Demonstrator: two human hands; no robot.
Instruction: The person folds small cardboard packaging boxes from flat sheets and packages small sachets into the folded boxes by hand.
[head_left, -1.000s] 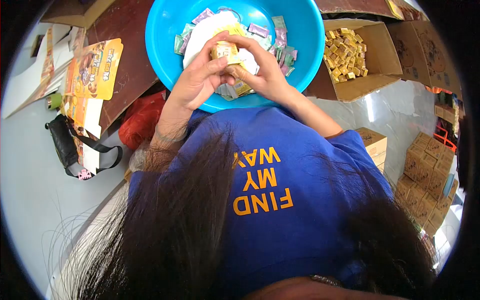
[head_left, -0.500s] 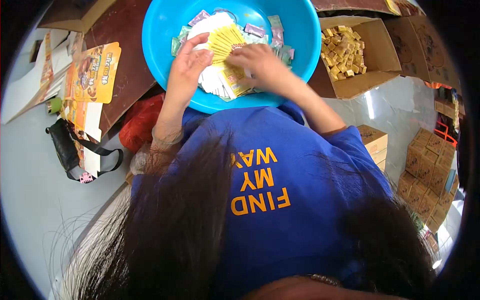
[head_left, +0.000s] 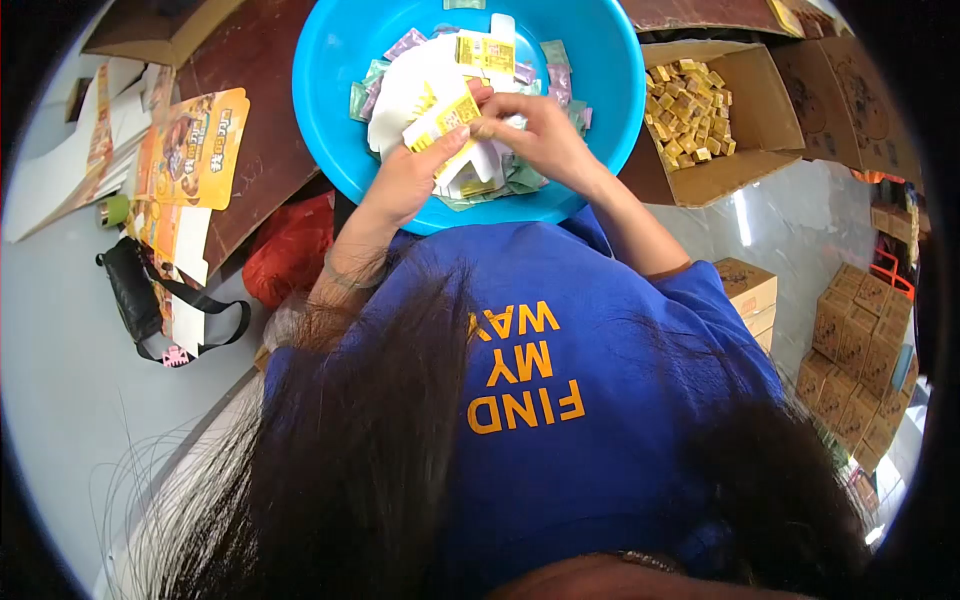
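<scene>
My left hand [head_left: 402,185] is closed on a yellow-and-white flat carton [head_left: 443,121], with the thumb on its printed face. At the carton's right end the fingers of my right hand [head_left: 548,140] pinch together on its edge; exactly what they grip is partly hidden. Both hands are over a blue plastic basin [head_left: 312,105]. Under them lies a fanned pile of white card blanks [head_left: 395,112]. Another yellow-and-white flat carton [head_left: 485,53] rests at the far side of the pile. Small lilac packets [head_left: 558,82] and green packets [head_left: 525,177] lie around it.
To the right, an open cardboard box [head_left: 765,100] holds many small yellow boxes [head_left: 690,110]. Brown cartons [head_left: 850,340] are stacked at far right. On the left are printed orange card sheets [head_left: 190,145], a black bag [head_left: 130,290] and a red bag [head_left: 290,250].
Both hands have come together on one flat carton, which is now raised and tilted. The yellow fan of cartons is mostly covered, and another carton now lies at the far side.
</scene>
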